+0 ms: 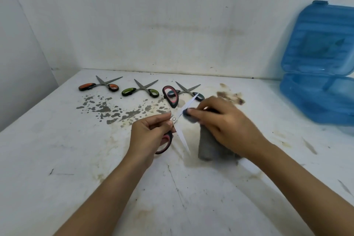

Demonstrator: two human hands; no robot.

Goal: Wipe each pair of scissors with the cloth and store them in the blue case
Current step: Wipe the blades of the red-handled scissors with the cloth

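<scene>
Midway through wiping the red-handled scissors (pixel 175 119), held blades apart above the bench (pixel 57 159); left hand (pixel 148 136) pinching them near the pivot; right hand (pixel 220 120) pinching the grey cloth (pixel 210 145) against the upper blade; three more pairs, orange (pixel 99 85), green (pixel 140 90) and teal (pixel 188 91), lying unwiped by the wall; blue case (pixel 316 92) open at right, seemingly without scissors inside, though hard to tell.

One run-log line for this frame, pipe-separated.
step: wiping | left hand: grips red-handled scissors, blades open | right hand: rubs grey cloth on blade | queued: three pairs | blue case: open
</scene>
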